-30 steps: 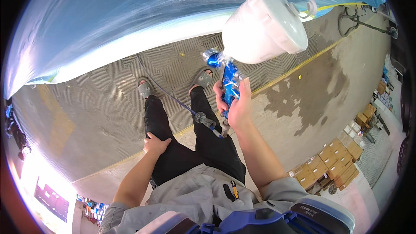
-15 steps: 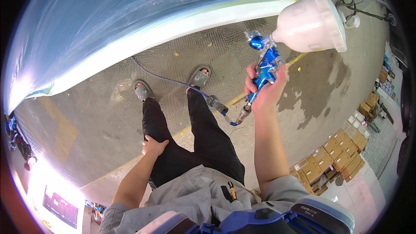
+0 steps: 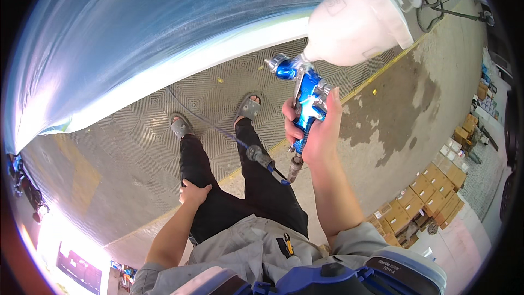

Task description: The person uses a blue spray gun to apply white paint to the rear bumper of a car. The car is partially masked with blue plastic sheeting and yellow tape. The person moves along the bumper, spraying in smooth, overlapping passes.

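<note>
In my right hand (image 3: 323,134), fingers wrapped round its grip, is a blue and silver spray gun (image 3: 310,93). A large white cup (image 3: 352,22) sits on top of it, tilted to the right, and its nozzle points left toward the blue plastic sheet (image 3: 180,16). From the bottom of the grip, a thin air hose (image 3: 210,124) with a dark cylindrical fitting (image 3: 259,157) runs down past my right leg toward the sheet. My left hand (image 3: 194,191) rests on my left thigh, thumb spread across the black trousers (image 3: 202,166); its other fingers are partly hidden.
The sheet's pale lower edge hangs in front of my sandals (image 3: 248,108). Underfoot is a ridged floor (image 3: 147,106) bordered by a yellow line. A dark wet patch (image 3: 401,109) marks the floor at right. Stacked cardboard boxes (image 3: 423,191) stand farther right, and dark hoses (image 3: 436,13) lie far right.
My right hand has carried the spray gun left, bringing its cup and nozzle closer to the sheet. The hose and fitting have shifted left with it. My left hand stays on my thigh.
</note>
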The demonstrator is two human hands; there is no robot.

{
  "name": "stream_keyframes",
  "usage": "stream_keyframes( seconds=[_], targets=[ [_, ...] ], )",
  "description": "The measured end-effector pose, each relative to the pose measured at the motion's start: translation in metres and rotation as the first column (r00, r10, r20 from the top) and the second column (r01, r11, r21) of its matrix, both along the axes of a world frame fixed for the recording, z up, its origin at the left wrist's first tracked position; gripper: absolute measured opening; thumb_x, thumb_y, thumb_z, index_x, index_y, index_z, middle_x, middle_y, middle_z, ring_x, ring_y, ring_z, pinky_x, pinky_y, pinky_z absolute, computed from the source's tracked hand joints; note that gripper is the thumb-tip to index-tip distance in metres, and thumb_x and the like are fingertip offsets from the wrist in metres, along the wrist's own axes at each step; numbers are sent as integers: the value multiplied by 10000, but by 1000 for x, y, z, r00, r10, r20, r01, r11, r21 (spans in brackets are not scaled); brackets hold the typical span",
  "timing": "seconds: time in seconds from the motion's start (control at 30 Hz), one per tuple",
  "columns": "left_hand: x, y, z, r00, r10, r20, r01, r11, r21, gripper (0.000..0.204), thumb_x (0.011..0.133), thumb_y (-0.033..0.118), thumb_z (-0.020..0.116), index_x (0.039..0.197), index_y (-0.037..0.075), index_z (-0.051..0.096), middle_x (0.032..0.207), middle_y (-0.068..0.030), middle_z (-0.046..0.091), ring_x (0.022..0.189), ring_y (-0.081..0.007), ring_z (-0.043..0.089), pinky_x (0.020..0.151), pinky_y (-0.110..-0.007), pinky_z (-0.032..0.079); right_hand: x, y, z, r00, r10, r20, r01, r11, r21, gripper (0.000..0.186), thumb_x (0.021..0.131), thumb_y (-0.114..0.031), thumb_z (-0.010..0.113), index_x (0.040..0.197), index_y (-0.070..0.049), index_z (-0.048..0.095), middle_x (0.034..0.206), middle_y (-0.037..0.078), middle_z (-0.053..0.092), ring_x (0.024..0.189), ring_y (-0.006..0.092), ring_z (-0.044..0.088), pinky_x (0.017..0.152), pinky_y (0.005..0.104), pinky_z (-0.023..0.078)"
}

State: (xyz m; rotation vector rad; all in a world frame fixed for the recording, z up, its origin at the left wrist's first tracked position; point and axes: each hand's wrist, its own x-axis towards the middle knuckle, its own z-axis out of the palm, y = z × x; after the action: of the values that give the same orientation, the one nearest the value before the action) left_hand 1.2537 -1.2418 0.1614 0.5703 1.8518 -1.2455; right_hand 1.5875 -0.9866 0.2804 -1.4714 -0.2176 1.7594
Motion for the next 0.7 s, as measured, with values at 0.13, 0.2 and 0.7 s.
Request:
stream_keyframes(
  seconds=[0.13, 0.2, 0.7],
  targets=[
    [0, 4, 4, 1000, 1, 4, -1, 1000, 9, 1290, 732, 706, 798, 1614, 9, 165, 1533, -299, 431, 1309, -423, 594, 1050, -513, 523, 4, 10, -5, 997, -75, -23, 74, 997, -35, 775, 1000, -785, 283, 904, -56, 530, 711, 26, 551, 435, 96, 400, 423, 282, 344],
    [1, 7, 5, 1000, 15, 8, -15, 1000, 7, 1295, 732, 705, 797, 1617, 5, 161, 1543, -301, 422, 1326, -430, 580, 1061, -516, 517, 10, 17, -10, 992, -122, 11, 123, 991, -47, 784, 983, -806, 315, 859, -62, 529, 701, 22, 552, 433, 98, 404, 417, 281, 330],
    [-2, 2, -2, 1000, -7, -20, 7, 1000, -16, 1275, 723, 722, 796, 1608, 29, 195, 1541, -283, 439, 1313, -414, 596, 1044, -515, 525, 75, 51, -8, 929, -288, 232, 291, 956, 19, 727, 1014, -762, 286, 910, -79, 514, 719, 29, 561, 453, 122, 384, 477, 314, 345]
  ],
)
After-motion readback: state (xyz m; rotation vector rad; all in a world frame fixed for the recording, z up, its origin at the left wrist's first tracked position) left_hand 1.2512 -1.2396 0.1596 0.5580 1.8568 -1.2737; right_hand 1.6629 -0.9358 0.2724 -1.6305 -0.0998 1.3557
